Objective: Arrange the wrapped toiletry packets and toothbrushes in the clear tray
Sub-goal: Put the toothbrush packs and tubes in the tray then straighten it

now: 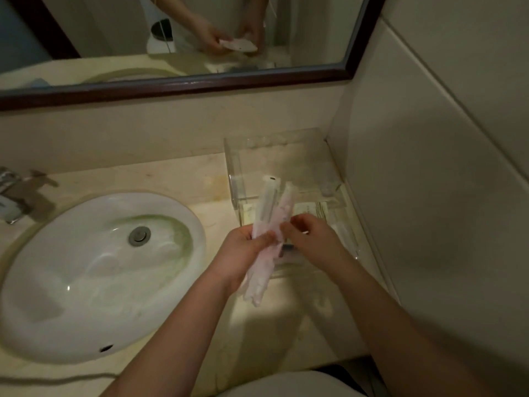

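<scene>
The clear tray (233, 167) stands in the back right corner of the counter, against the side wall. My left hand (243, 253) grips a bundle of long wrapped toothbrushes (270, 202) in white and pale pink wrappers, held over the tray's front part. My right hand (312, 239) pinches the same bundle from the right at its middle. A flat wrapped packet (312, 209) with printed text lies inside the tray behind my right hand. The lower ends of the wrappers stick out below my left palm.
A white oval sink (94, 273) with a metal drain fills the counter's left half. A chrome faucet (11, 193) stands at the far left. A dark-framed mirror (200, 84) runs along the back wall. A tiled wall (429, 196) closes the right side.
</scene>
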`<act>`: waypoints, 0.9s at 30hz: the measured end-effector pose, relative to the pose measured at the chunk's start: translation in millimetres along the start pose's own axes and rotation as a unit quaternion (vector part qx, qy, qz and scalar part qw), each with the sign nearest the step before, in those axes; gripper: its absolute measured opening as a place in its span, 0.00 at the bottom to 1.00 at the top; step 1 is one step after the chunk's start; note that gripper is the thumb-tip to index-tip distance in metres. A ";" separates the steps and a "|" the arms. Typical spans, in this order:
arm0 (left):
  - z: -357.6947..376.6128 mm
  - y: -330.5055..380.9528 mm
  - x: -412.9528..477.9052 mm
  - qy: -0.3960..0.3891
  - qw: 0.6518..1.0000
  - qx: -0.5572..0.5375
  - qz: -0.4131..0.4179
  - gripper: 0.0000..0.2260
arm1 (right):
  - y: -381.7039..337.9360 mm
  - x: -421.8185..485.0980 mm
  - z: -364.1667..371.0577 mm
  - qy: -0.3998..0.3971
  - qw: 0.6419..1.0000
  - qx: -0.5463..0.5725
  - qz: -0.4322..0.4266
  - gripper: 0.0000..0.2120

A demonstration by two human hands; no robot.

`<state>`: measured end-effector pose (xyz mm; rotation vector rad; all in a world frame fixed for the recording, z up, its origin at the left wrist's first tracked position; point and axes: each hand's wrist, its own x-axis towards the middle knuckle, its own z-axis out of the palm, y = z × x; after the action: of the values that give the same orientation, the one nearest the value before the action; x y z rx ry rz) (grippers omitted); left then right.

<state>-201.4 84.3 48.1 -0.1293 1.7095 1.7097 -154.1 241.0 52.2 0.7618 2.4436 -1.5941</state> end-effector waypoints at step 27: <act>-27.2 24.9 -13.5 0.058 0.998 0.030 0.019 0.09 | -7.5 -5.8 -11.9 -0.105 0.868 0.484 0.035 0.07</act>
<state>-215.4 57.2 72.8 -0.1718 1.8559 1.7064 -150.7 247.2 65.8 0.6830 1.3256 -2.6828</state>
